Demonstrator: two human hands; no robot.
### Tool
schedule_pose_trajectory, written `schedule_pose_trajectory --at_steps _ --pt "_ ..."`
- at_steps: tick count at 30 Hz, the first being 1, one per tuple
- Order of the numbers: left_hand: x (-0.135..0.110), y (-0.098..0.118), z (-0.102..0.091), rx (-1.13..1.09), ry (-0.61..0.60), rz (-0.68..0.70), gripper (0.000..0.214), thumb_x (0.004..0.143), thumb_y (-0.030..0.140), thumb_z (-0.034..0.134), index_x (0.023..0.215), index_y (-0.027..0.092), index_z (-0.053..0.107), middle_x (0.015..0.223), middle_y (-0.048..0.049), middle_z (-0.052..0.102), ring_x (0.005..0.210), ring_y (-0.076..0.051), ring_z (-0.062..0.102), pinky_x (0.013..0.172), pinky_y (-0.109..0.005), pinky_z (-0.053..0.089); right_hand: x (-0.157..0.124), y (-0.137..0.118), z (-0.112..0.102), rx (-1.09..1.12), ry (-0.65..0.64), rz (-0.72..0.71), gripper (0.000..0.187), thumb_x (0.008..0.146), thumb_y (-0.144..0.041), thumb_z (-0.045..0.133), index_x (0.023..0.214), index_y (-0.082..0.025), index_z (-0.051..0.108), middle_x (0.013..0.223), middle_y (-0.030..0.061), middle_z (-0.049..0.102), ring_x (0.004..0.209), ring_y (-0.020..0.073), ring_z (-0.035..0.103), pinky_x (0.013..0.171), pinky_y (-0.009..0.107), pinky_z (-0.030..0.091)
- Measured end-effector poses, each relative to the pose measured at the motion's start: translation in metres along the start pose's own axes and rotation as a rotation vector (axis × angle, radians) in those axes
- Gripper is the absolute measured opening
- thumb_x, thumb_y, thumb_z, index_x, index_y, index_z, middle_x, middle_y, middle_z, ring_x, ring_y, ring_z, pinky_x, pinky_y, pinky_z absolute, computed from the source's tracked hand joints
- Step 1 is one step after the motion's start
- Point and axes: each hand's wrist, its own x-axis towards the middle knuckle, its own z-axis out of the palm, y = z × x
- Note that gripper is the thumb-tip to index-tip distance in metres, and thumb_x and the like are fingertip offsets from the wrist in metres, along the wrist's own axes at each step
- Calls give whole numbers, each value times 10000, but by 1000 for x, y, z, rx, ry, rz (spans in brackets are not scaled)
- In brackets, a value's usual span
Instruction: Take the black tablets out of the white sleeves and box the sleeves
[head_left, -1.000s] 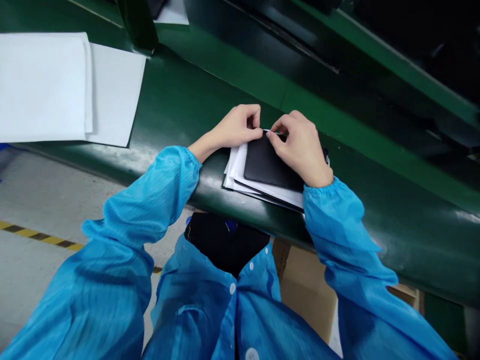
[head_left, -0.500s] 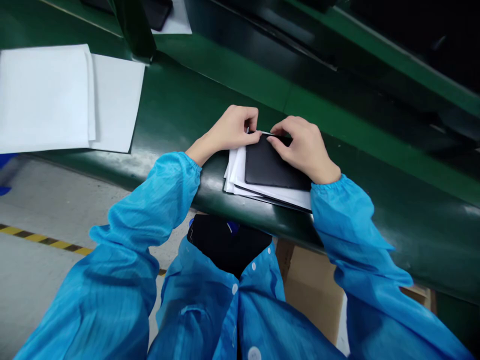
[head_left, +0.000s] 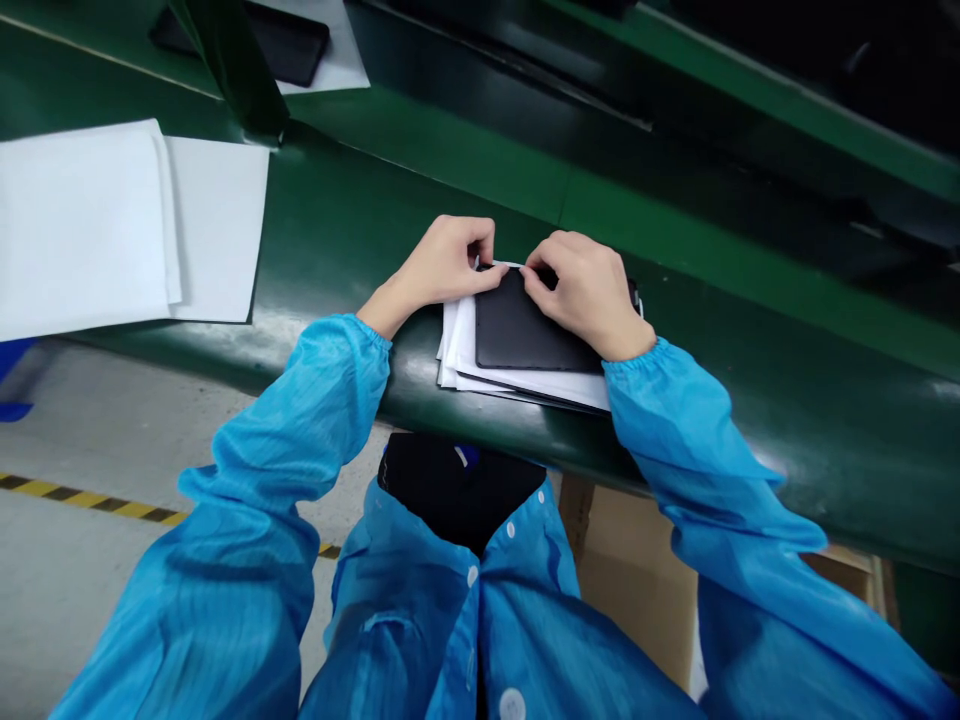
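Note:
A flat black panel (head_left: 517, 330) lies on a small stack of white sheets (head_left: 463, 352) at the near edge of a green conveyor belt (head_left: 360, 220). My left hand (head_left: 442, 262) is curled at the panel's far left corner, fingertips pinched on the edge of something thin and white there. My right hand (head_left: 581, 288) rests on the panel's far edge, thumb and forefinger pinched together at the same spot. Both arms wear blue sleeves.
Large white sheets (head_left: 112, 225) lie on the belt at the left. Another black panel on a white sheet (head_left: 289, 45) sits beyond a green post (head_left: 229, 65). A cardboard box (head_left: 637, 575) stands under the belt. Yellow-black floor tape (head_left: 90, 498) runs at the left.
The view shifted slightly; both hands stay pinched at the panel's far corner, with little visible movement of the panel or sheets.

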Motion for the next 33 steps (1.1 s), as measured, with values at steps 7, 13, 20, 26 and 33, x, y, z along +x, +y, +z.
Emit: schedule_pose_trajectory --at_steps 7,13,20,26,33 --pt "0 1 2 0 45 -9 240 789 319 783 699 211 588 660 -8 607 713 -193 637 734 -349 551 -1 2 -3 59 -29 -11 263 1052 -418 502 1101 -287 724 1047 137 742 1100 381 667 939 561 536" --pt "1 1 2 -1 36 -28 245 794 327 793 702 211 596 668 -15 617 730 -199 642 732 -346 550 2 3 -4 118 -25 19 236 1019 -390 547 1042 -272 750 1025 125 765 1076 373 685 943 545 532" --pt "0 0 2 -14 37 -41 306 809 349 817 693 214 567 658 1 594 690 -184 632 729 -347 551 -2 7 -13 274 21 84 239 1010 -444 585 995 -273 752 1040 90 783 1032 343 708 932 506 544" --pt "-1 1 -1 4 22 -35 328 829 411 816 713 221 574 666 -6 601 706 -187 617 712 -332 520 3 2 1 191 1 65 209 1003 -458 635 994 -275 737 1031 118 750 1021 351 682 945 521 522" --pt "-12 4 -13 70 76 -80 354 941 543 700 838 225 581 812 -18 641 778 -170 607 709 -290 493 -5 29 -10 216 20 7 298 984 -523 653 1008 -240 743 997 113 738 989 319 665 914 483 511"
